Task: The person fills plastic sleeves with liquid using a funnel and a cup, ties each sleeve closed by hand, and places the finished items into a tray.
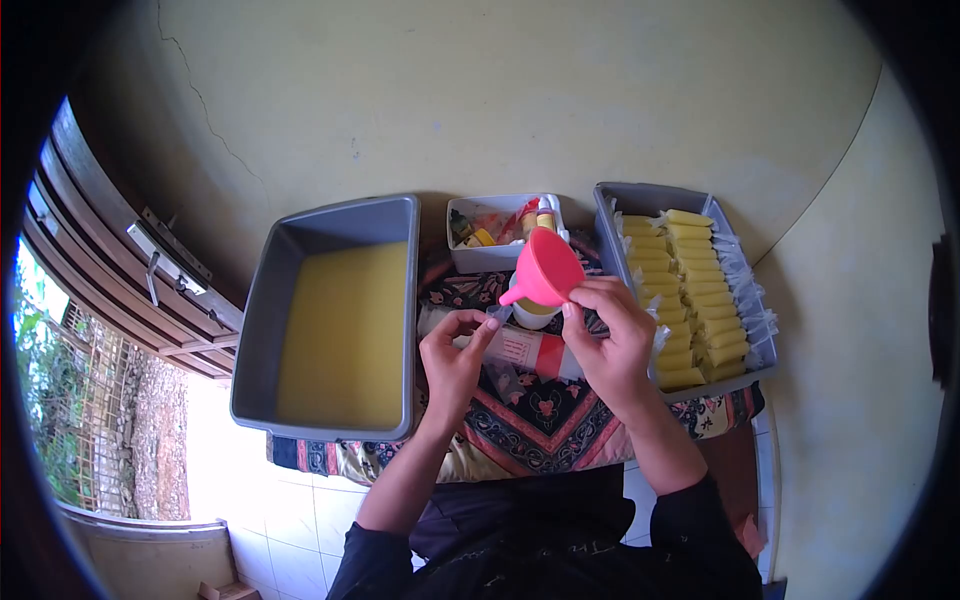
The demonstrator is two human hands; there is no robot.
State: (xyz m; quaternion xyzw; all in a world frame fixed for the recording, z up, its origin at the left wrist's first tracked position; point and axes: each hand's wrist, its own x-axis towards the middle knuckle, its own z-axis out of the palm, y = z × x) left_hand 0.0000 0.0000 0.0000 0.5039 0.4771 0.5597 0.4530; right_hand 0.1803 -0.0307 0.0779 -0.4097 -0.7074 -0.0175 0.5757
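Right hand (610, 340) pinches the pink plastic funnel (545, 265); left hand (455, 355), below its spout, pinches a clear film (499, 314), hardly visible.

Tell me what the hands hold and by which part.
The left hand pinches a clear plastic sleeve by its edge; the right hand seems to grip the pink funnel at its spout.
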